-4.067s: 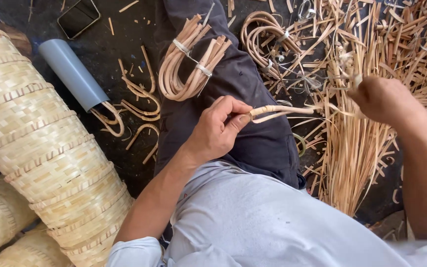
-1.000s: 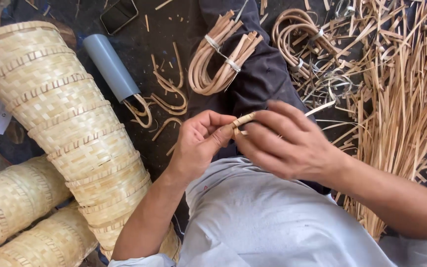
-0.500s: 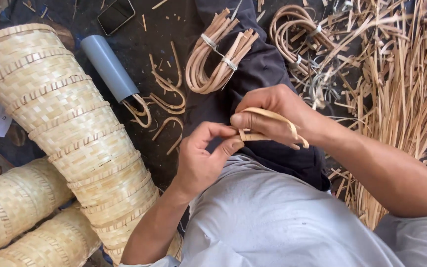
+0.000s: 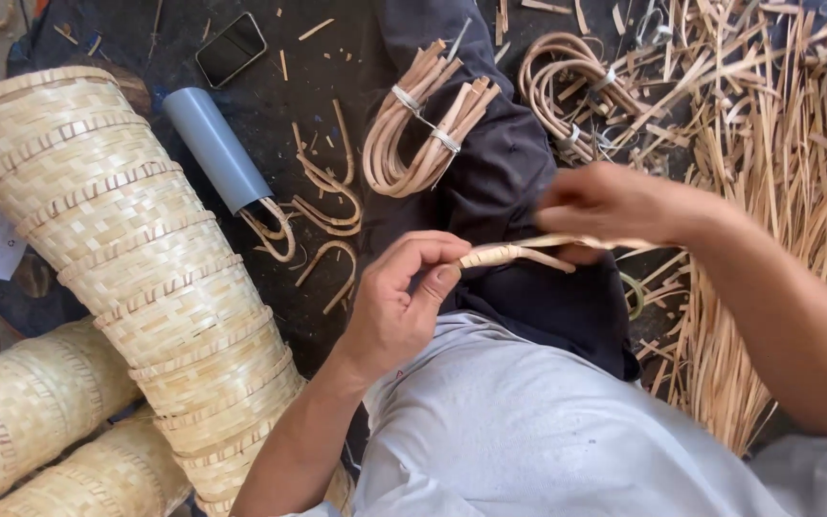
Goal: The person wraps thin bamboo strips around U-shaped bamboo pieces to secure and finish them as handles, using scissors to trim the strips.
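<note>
left hand (image 4: 399, 306) is pinching the near end of a thin cane strip (image 4: 519, 253) between thumb and forefinger, the other fingers curled loose, so it's clamped on the strip right at the tip. right hand (image 4: 614, 203) sits at about 2 o'clock from the left one and is a bit blurred; its fingers are closed over the far part of the same strip, which runs roughly level between the two hands, above the dark trouser leg (image 4: 519, 191). how tight the right grip is i honestly can't tell because of the blur.

stuff around: a tied bundle (image 4: 428, 134) of bent cane pieces lies on the leg at 12 o'clock from the left hand, well apart from it. another looped bundle (image 4: 576, 91) is at 1 o'clock. a big heap of loose strips (image 4: 777, 172) fills the whole 3 o'clock side, just beside the right forearm, so that side is crowded. at 9 o'clock there's a tall stack of woven baskets (image 4: 136, 249), with more baskets (image 4: 21, 412) lying at 8 o'clock. a grey tube (image 4: 217, 148) with curled offcuts (image 4: 323, 206) at its mouth lies at 11 o'clock, and a dark phone (image 4: 230, 48) sits further up. the most open ground is the dark floor (image 4: 327, 77) between the baskets and the leg, though scraps are scattered on it.
</note>
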